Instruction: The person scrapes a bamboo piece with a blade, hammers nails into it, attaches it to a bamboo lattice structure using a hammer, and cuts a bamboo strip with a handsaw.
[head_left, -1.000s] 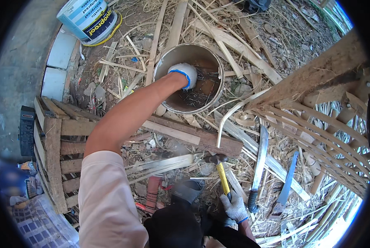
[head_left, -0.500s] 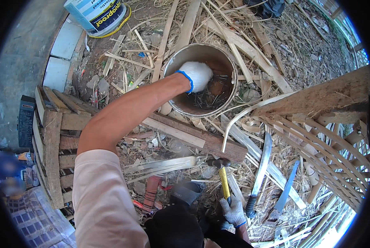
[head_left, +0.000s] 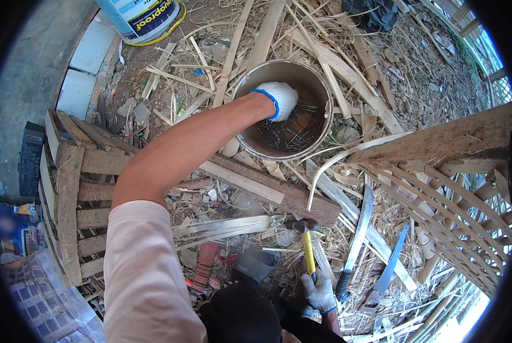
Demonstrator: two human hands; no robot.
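Observation:
My left hand point(head_left: 282, 100), in a white knit glove with a blue cuff, reaches down into a round pale bucket point(head_left: 315, 83). Its fingers are hidden below the back of the glove. Loose nails point(head_left: 276, 136) are scattered over the brownish bottom of the bucket, close to that hand. Lower right, my right hand point(head_left: 321, 292), gloved in greyish white, is closed round the yellow handle of a hammer point(head_left: 308, 251). The dark hammer head points away from me. Just right of this hand lies a machete point(head_left: 359, 237) with a black grip, and beyond it a handsaw point(head_left: 390, 271).
A slatted wooden crate point(head_left: 70, 211) stands at left, near a black case point(head_left: 32, 160). Wood strips and shavings cover the ground around the bucket. A thick beam point(head_left: 439, 137) and woven bamboo lattice point(head_left: 445, 211) rise at right. A blue-and-white pail point(head_left: 141, 20) stands far left.
My left hand has shifted slightly toward the far side inside the bucket, and more nails show beneath it. My right hand keeps its hold on the hammer. The whole view has shifted a little.

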